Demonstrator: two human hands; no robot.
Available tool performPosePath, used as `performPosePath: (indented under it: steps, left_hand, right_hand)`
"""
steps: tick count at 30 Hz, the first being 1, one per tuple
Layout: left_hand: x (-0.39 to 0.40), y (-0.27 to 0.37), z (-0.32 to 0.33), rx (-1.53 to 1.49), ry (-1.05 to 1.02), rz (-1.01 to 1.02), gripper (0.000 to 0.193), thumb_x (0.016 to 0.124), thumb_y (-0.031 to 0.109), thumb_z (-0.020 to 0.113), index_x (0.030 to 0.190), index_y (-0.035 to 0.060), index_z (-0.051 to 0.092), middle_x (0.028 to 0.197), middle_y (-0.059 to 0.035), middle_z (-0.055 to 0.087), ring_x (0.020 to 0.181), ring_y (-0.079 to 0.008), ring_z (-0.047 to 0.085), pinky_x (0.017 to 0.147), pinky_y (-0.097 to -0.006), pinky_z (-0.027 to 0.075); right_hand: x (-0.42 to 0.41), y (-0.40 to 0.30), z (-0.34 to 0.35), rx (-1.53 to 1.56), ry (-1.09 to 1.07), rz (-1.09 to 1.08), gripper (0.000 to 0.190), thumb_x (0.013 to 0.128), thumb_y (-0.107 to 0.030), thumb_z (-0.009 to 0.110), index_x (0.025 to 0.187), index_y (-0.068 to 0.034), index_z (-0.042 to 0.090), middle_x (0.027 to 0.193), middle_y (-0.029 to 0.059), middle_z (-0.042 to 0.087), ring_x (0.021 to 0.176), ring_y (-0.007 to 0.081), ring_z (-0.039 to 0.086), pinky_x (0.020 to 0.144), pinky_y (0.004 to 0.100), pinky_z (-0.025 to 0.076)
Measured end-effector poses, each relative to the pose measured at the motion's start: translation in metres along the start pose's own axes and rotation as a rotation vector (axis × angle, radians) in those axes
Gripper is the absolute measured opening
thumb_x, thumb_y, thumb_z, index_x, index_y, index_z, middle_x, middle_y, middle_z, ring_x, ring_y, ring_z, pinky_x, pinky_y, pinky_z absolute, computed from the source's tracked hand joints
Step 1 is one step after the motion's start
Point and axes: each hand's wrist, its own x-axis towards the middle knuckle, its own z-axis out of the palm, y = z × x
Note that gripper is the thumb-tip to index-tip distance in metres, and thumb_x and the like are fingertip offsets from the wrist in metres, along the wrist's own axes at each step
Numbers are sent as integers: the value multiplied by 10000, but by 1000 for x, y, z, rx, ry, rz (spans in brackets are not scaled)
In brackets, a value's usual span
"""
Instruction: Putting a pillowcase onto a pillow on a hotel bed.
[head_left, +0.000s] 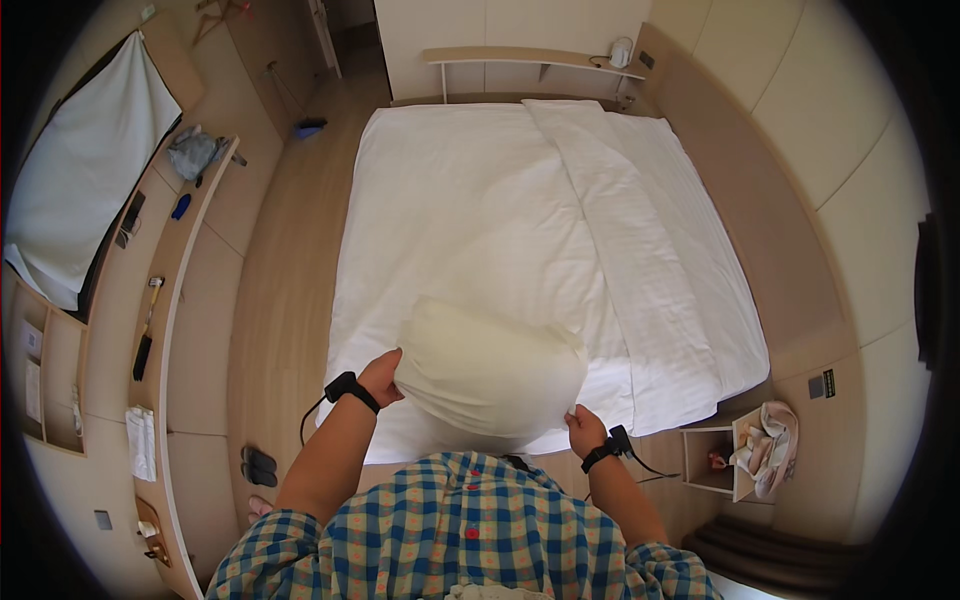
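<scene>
A white pillow (491, 371), off-white against the bedding, is held up above the near end of the bed. My left hand (384, 377) grips its left edge. At its lower right corner, my right hand (585, 429) pinches the fabric between thumb and fingers. Under and beyond it spreads a white duvet (465, 202) on the bed. The duvet's right side is folded back in a long band (637, 232), and a strip of white sheet (697, 255) shows to the right of that fold. Each wrist wears a black strap with a small device and cable.
A nightstand (709, 461) with a bundled cloth (769, 450) stands at the right. Along the left wall runs a narrow shelf (176, 277) with a brush (146, 330) and folded white cloth (141, 442). Dark slippers (259, 466) lie on the floor. A kettle (621, 52) stands on the far ledge.
</scene>
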Motion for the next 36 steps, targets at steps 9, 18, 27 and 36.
performPosePath:
  steps: [9,18,27,36]
  left_hand:
    - [59,-54,-46,135,80,-198,145,935,278,560,1044,188,595,886,55,579,831,-99,532,739,-310,408]
    - [56,-54,-78,110,72,105,246,979,244,489,1185,163,597,1145,43,630,1109,-114,546,942,-323,393]
    - [44,-32,-50,-124,-135,-111,190,933,343,563,1004,180,630,892,54,645,719,-94,565,620,-245,419]
    - [53,-29,-73,321,-258,-255,341,922,321,602,1229,174,607,1029,43,659,779,-54,577,642,-209,457]
  right_hand:
    - [15,40,22,-101,20,129,274,955,-269,575,1074,-26,613,889,152,678,783,291,647,697,379,500]
    - [9,27,13,404,-117,479,308,960,-275,601,1172,-53,579,938,51,662,810,143,627,679,309,530]
    - [14,32,-26,910,-205,558,341,898,-267,532,1195,-103,570,1122,42,668,1063,181,591,925,448,401]
    - [97,37,-5,869,-271,493,486,981,-372,498,1328,-34,535,1236,101,641,1128,235,603,896,359,499]
